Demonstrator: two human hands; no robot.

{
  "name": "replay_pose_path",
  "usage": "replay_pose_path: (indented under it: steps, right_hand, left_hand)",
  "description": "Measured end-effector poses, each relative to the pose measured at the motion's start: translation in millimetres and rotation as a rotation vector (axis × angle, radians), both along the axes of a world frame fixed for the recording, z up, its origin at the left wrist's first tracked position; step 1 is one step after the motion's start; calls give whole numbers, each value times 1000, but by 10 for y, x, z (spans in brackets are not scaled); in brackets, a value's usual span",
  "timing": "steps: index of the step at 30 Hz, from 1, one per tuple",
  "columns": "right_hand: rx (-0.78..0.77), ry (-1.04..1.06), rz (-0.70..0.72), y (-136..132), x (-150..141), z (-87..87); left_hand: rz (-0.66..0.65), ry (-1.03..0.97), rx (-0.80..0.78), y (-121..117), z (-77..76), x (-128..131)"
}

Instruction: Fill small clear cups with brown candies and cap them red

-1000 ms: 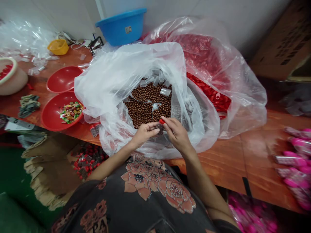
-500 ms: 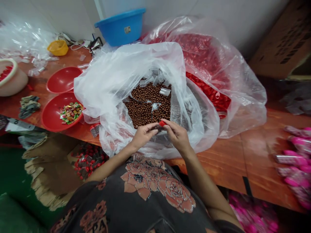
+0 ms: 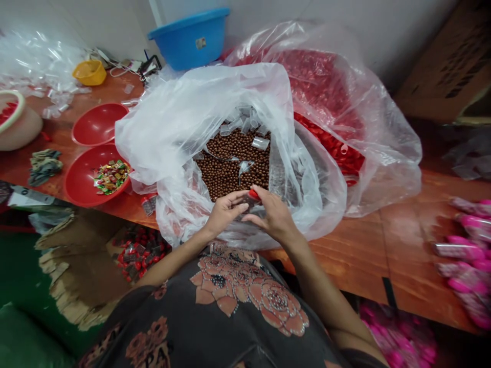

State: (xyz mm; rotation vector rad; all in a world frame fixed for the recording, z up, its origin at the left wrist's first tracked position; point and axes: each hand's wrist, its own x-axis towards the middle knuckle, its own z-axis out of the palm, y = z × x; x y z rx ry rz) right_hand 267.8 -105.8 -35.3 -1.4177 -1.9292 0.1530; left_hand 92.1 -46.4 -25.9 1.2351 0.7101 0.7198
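My left hand [image 3: 226,213] is closed on a small clear plastic tube [image 3: 251,202] with dark contents, held between thumb and fingers. A red cap [image 3: 253,194] sits at the tube's far end. My right hand [image 3: 273,210] has its fingertips on the cap, and its thumb reaches out below beside the tube. Part of the tube is hidden by the fingers. Both hands are over the near edge of a large white plastic bag [image 3: 230,84]. Inside the bag lie many round brown balls [image 3: 238,168] and several clear tubes [image 3: 245,120] along the back.
Red bowls [image 3: 82,189] stand at left, the nearer holding wrapped candies [image 3: 111,177]. A cardboard box [image 3: 84,255] of red-capped tubes [image 3: 141,253] is below the table. Red caps [image 3: 330,143] fill a clear bag behind. Pink-capped tubes [image 3: 470,250] lie at right; a blue basin [image 3: 190,43] stands behind.
My right thumb has moved off the red cap and down beside the tube, while the fingertips stay on the cap. The left hand keeps its hold, almost unmoved.
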Motion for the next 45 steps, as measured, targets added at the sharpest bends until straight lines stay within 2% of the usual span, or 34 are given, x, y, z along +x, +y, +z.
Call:
replay_pose_path:
  steps: [4,8,12,14,17,19,20,22,24,26,29,32,37,45]
  right_hand:
    - [53,10,-42,-18,-34,-36]
    - [71,-27,-15,-36,-24,-29]
    - [-65,18,73,-64,-65,-21]
    - [-173,192,-4,-87,-86,-46]
    - [-348,616,-199,-126,-106,-94]
    - [-442,838,-257,-144,-131,-102]
    - [-447,911,-278,-148,-150,-96]
    - [-360,976,-335,-144,-198,-73]
    - [-253,874,-322,-131,-244,-47]
    - [-201,616,-207,-118,-271,-26]
    - [-154,216,-41,-112,-288,-4]
    - [-100,12,-4,-110,-309,14]
    - [-15,-88,28,-43,-360,24]
    - [116,-149,163,61,-432,-66]
  left_hand:
    - [-6,-111,-156,-30,44,18]
    - [-32,-136,-296,-49,45,34]
    - [-35,-139,-422,-62,30,78]
    - [-17,-129,-441,-60,45,89]
    - [4,-112,-462,-39,83,74]
    - [-10,-89,-472,-25,97,56]
    - [-27,-71,-476,-21,97,50]
    - [-66,-28,-483,-22,86,52]
    - [-102,15,-493,-33,69,74]
    - [-104,33,-489,-43,53,107]
    - [-67,13,-456,-44,43,148]
    - [-18,37,-439,-41,48,159]
    - [141,35,-445,-72,23,107]
    - [176,30,-385,-189,-66,-83]
